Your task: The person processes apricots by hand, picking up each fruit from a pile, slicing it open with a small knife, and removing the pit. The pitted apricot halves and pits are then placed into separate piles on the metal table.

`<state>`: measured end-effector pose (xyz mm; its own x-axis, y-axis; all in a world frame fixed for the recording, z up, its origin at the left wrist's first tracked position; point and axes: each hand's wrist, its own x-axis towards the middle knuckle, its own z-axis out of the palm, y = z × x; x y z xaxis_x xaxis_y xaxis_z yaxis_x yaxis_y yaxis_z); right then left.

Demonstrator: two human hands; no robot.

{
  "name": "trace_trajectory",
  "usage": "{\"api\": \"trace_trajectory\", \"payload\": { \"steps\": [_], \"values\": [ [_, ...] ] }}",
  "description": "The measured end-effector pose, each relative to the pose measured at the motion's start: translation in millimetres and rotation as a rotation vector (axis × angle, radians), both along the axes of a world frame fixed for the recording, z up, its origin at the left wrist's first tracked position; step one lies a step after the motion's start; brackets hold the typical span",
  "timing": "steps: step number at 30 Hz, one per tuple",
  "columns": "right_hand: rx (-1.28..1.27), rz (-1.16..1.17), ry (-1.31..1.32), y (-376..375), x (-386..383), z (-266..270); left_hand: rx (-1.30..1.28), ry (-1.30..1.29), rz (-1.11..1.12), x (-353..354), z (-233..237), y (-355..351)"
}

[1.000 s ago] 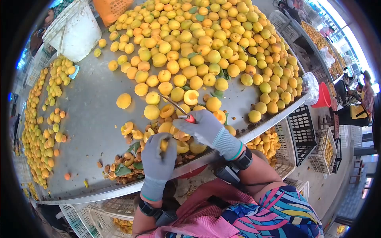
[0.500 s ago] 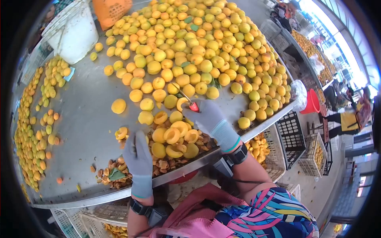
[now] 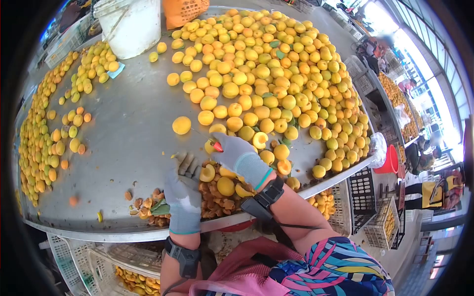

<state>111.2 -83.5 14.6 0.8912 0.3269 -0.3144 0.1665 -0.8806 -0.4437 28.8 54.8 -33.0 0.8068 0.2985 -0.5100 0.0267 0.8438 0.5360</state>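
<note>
Grey gloves cover both hands. My right hand is closed round a small tool with a red handle, and a yellow apricot sits at its fingertips. To its left, my left hand has its gloved fingers apart, palm partly up, with nothing seen in it. Beside and below the hands lie halved apricots and a heap of brown pits. A single whole apricot rests on the metal table above my left hand.
A large pile of apricots covers the table's far and right part; another pile lies along the left. A white bucket and orange bag stand behind. Crates, a red bucket and people are at the right.
My right hand has moved left and down with the tool, nearer my left hand. My left hand has turned and its fingers show more. The camera view has shifted.
</note>
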Motion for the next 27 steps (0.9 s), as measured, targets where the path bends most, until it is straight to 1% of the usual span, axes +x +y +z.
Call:
{"api": "trace_trajectory", "payload": {
  "steps": [2,4,6,7,9,10,11,13,14,15,16,17,18,19,21,22,24,25,26,27],
  "values": [
    [0.002,0.013,-0.017,3.4,2.7,-10.6,-0.026,-0.024,-0.027,-2.7,1.2,1.7],
    [0.004,0.022,-0.032,7.6,3.7,-9.4,-0.052,-0.046,-0.059,-3.9,2.9,0.9],
    [-0.082,0.033,0.027,11.7,5.4,-4.8,-0.072,-0.034,-0.068,-2.5,5.1,-0.9],
    [-0.082,0.037,0.027,10.7,5.8,-5.9,-0.071,-0.034,-0.064,-2.4,6.2,-1.6],
    [0.051,0.047,0.024,2.4,5.0,-7.0,-0.038,-0.009,-0.077,-2.0,8.8,-3.5],
    [0.053,0.048,0.023,-3.2,3.1,-5.7,-0.035,-0.010,-0.076,-1.4,10.9,-5.1],
    [0.310,-0.023,0.103,-10.2,-1.2,-3.3,0.014,-0.006,-0.093,-1.5,13.5,-7.2],
    [0.567,-0.098,0.182,-20.9,-13.3,6.8,0.064,0.000,-0.113,-3.0,20.0,-13.8],
    [0.732,-0.148,0.217,-25.7,-22.0,15.3,0.117,-0.072,-0.192,-4.7,24.5,-18.0],
    [0.813,-0.198,0.277,-28.8,-30.3,19.6,0.171,-0.146,-0.272,-5.8,27.0,-22.0],
    [0.895,-0.251,0.336,-31.9,-38.6,23.8,0.170,-0.150,-0.279,-7.8,27.1,-25.4],
    [0.975,-0.307,0.392,-35.0,-46.9,28.1,0.108,-0.211,-0.374,-11.3,26.6,-28.1],
    [1.097,-0.274,0.372,-35.7,-52.3,23.7,0.046,-0.270,-0.467,-13.9,26.1,-30.5],
    [1.219,-0.238,0.353,-36.8,-56.0,21.1,0.047,-0.270,-0.469,-15.7,26.2,-32.1],
    [1.183,-0.201,0.263,-45.0,-59.5,17.1,0.177,-0.242,-0.517,-19.0,26.0,-34.3],
    [1.149,-0.204,0.282,-50.0,-61.8,16.6,0.183,-0.236,-0.519,-19.7,26.8,-36.4],
    [1.124,-0.213,0.305,-56.2,-65.7,19.9,0.318,-0.252,-0.507,-19.7,29.3,-40.5],
    [1.166,-0.190,0.252,-59.3,-68.5,19.8,0.325,-0.245,-0.515,-19.1,27.7,-40.9],
    [1.207,-0.168,0.196,-62.8,-70.9,20.8,0.199,-0.325,-0.481,-17.7,25.4,-40.2],
    [1.216,-0.173,0.194,-68.9,-72.6,24.5,0.072,-0.407,-0.445,-16.1,24.9,-40.6]
  ]
}}
